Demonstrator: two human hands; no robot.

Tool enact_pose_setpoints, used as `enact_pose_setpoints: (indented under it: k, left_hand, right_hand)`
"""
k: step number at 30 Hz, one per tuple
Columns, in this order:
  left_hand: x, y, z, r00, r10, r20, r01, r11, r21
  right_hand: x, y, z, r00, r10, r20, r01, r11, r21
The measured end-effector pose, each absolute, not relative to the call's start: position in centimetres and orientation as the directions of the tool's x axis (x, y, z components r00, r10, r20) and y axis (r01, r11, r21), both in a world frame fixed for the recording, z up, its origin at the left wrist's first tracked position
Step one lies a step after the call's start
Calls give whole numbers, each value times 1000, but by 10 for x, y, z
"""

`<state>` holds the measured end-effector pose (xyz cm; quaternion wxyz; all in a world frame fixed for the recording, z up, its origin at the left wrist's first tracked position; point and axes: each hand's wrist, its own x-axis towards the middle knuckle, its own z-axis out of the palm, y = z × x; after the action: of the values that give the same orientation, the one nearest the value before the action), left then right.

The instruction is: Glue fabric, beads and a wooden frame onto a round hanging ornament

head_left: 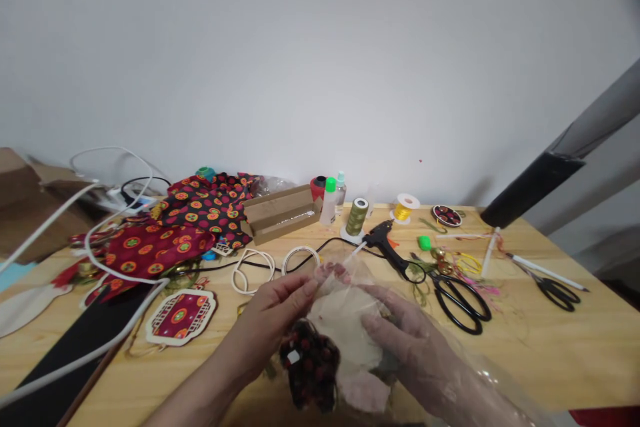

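Honestly, pull that thin clear plastic bag (pixel 361 271) taut with the left hand (pixel 280 310), its grip pinching it, while the right hand (pixel 407 333) steadies the pale cream piece (pixel 343 323) inside

No lettering, label, brand, number or sign is readable here

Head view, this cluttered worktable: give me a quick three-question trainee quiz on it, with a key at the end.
1. Which hand is inside the clear plastic bag?
2. True or false: the green-capped bottle stands upright.
3. What colour is the thread on the white-rimmed spool near the wall? A red, B yellow, C blue.
Key: 1. The right hand. 2. True. 3. B.
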<state>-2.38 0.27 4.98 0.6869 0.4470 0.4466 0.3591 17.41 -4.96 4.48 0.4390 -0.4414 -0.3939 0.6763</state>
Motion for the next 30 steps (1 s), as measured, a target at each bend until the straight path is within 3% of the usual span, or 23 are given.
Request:
enact_pose_setpoints:
  k: [3,7,10,12,14,18,26,30]
  left_hand:
    - [-22,4,53,296,909,-292,-12,309,951]
    - [-23,5,50,126,981,-145,166,123,978]
    - [-32,12,47,48,996,-81,204,70,976]
    - [-44,19,47,-66,995,-80,137,88,987]
    - [-56,27,49,-178,975,-137,-43,131,990]
    - [-69,35,55,-285,934,-217,-301,128,945]
    - [-51,29,53,-214,936,-280,-509,138,849]
    - [-57,22,46,76,931,-356,-535,339,773]
  right_hand:
    - [174,-53,40,-233,942,-242,-270,-302,-914]
    - [170,-57,33,-216,952,-215,-369,-284,-885]
    - [174,-60,36,-185,945,-270,-410,-324,-852]
    - [183,-62,41,-76,938,-339,-430,-337,-838]
    - [197,-64,46,12,926,-377,-446,-332,-831]
    - [223,-65,52,54,923,-380,-504,-303,-809]
    - [241,-57,57,327,887,-326,-482,-141,-865]
    - [240,-56,53,361,859,-363,-539,-125,-833]
